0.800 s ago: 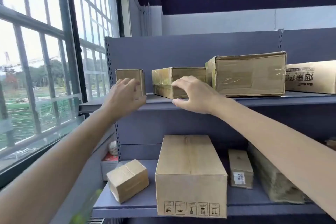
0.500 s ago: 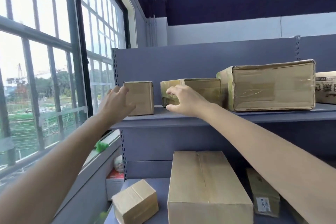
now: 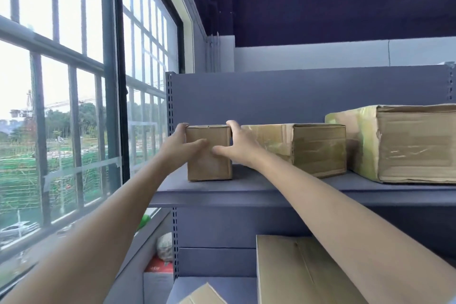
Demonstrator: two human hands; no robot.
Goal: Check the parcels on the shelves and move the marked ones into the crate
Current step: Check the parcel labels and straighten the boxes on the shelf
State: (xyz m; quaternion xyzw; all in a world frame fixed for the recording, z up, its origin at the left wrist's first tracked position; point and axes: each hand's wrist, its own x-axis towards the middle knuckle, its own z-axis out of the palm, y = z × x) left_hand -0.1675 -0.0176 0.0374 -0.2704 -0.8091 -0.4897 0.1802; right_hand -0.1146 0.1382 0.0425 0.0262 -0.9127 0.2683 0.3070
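Note:
A small plain cardboard box point(image 3: 209, 168) stands upright at the left end of the upper grey shelf point(image 3: 246, 190). My left hand point(image 3: 179, 148) grips its left side, thumb across the front face. My right hand point(image 3: 238, 147) grips its right side, fingers over the top right corner and thumb on the front. The box rests on the shelf. No mark shows on its visible front. The crate is out of view.
A taped flat box point(image 3: 308, 148) and a larger taped box point(image 3: 404, 143) sit to the right on the same shelf. A long cardboard box point(image 3: 296, 271) and a small box corner point(image 3: 202, 295) lie on the lower shelf. A large window point(image 3: 61, 106) fills the left.
Both hands have closed in on the small box; the right hand left the taped flat box and moved left to it. The view has tilted upward and nearer.

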